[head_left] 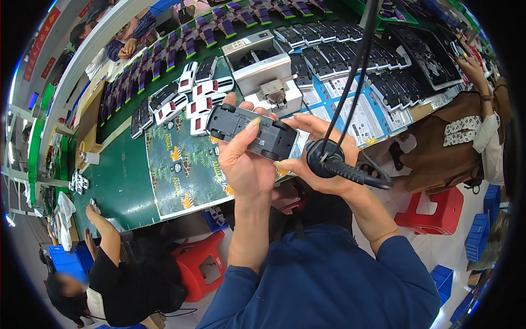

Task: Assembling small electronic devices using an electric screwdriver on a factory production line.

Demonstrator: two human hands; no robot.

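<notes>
My left hand (245, 164) grips a black toy car chassis (251, 131), held underside up above the green workbench (123, 189). My right hand (323, 159) touches the chassis's right end with its fingertips and holds a black electric screwdriver (337, 164), whose cables (356, 60) run up to the top of the view. The driver's tip points right, away from the chassis. Both forearms wear blue sleeves.
White and red toy car bodies (189, 101) lie on the bench behind the chassis. A grey press fixture (263, 66) stands beyond them. Rows of black chassis (339, 60) cover the back. A person in black sits at lower left, another in brown at right. Red stools (197, 263) stand below.
</notes>
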